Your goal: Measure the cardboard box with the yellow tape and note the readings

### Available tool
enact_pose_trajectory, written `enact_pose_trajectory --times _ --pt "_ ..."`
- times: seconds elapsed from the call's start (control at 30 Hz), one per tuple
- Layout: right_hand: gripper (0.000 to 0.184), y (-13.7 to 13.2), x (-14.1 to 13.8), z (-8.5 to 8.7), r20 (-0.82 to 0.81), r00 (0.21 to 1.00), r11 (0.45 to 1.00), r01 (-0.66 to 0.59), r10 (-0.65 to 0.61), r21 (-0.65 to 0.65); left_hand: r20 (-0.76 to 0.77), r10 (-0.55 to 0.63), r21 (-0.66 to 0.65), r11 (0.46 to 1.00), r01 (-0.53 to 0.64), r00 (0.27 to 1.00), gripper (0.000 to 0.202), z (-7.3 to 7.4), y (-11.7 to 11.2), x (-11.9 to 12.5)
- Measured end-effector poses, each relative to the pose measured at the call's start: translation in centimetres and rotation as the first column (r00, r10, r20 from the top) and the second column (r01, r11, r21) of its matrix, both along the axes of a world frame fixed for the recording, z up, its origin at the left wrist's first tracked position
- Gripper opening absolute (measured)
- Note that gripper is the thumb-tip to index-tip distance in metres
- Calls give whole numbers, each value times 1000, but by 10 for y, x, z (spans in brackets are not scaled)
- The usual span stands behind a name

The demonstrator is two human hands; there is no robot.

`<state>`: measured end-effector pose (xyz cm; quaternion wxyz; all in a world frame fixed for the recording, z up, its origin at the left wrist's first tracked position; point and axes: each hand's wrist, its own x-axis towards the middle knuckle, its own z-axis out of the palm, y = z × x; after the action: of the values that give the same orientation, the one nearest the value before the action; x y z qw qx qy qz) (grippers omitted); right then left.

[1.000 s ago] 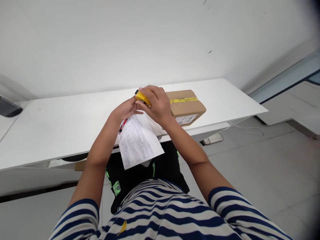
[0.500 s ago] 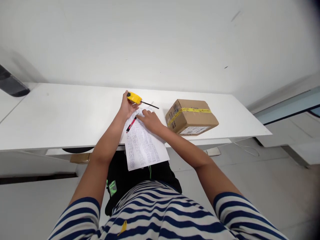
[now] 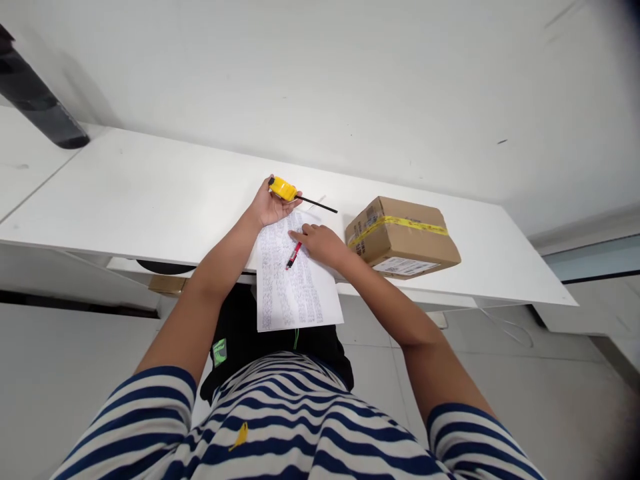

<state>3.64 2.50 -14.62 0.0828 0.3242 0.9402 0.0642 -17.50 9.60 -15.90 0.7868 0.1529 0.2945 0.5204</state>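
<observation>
My left hand [image 3: 269,207] holds a yellow tape measure [image 3: 283,189] just above the white table [image 3: 150,200], with a thin dark strap or strip [image 3: 318,205] sticking out to its right. My right hand [image 3: 323,243] rests on a sheet of handwritten paper [image 3: 293,283] that hangs over the table's near edge, and its fingers hold a red and black pen [image 3: 293,255] against the sheet. A brown cardboard box [image 3: 403,235] with yellow tape and a shipping label sits to the right of my right hand, apart from it.
A white wall rises behind the table. A black object [image 3: 37,103] lies at the far left on a neighbouring surface. Below the table are a dark bag [image 3: 240,340] by my lap, a cable [image 3: 505,327] and grey floor tiles to the right.
My right hand let go of the tape measure, came down onto the paper and took the pen. The left hand keeps the tape measure. The view shifted right and down.
</observation>
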Motion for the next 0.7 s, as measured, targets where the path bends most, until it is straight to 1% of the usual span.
enact_pose_trajectory --times 0.07,0.13,0.2,0.23,0.27,0.3,0.33,0.37,0.4,0.43,0.47,0.53,0.6,0.67,0.7 --pt "54 0 4 -2 -16 1000 999 -23 24 41 -13 -16 4 1000 16 1000 58 2 -2 -1" --pt "47 0 11 -4 -56 997 997 -44 47 59 -8 -6 13 1000 6 1000 57 3 -5 -3" --pt "40 -2 20 -8 -179 983 998 -40 47 40 9 21 26 999 -21 1000 57 4 -6 -5" --pt "36 -4 25 -12 -285 958 1000 -24 26 9 18 32 32 999 -33 999 57 3 -6 -5" --pt "32 -7 29 -16 -415 910 999 2 -17 -38 25 40 36 999 -41 999 58 3 -5 -6" --pt "29 -10 32 -21 -554 828 994 32 -86 -106 30 43 37 998 -44 999 58 2 -4 -6" --pt "27 -13 34 -26 -675 717 979 51 -172 -195 33 41 37 998 -42 999 58 2 -3 -7" --pt "25 -17 35 -30 -759 597 956 48 -261 -291 35 35 35 999 -36 999 57 1 -2 -7" --pt "24 -20 36 -34 -803 488 925 28 -342 -378 35 28 30 999 -29 999 57 0 -1 -7" --pt "23 -22 35 -37 -820 400 896 8 -410 -444 36 23 23 999 -24 999 57 0 -1 -7" --pt "22 -24 35 -38 -822 336 872 -7 -460 -490 37 22 15 1000 -23 999 57 0 0 -7" --pt "21 -27 33 -37 -809 258 834 -18 -529 -551 40 37 1 999 -37 999 57 0 0 -7" --pt "31 -29 31 -34 -782 180 794 -7 -596 -607 39 62 -9 998 -62 997 58 0 0 -6" --pt "43 -29 30 -31 -748 132 754 -5 -651 -657 32 80 -14 997 -80 996 58 1 0 -6" --pt "46 -29 30 -30 -735 126 741 0 -667 -672 24 86 -19 996 -85 996 57 0 0 -6"
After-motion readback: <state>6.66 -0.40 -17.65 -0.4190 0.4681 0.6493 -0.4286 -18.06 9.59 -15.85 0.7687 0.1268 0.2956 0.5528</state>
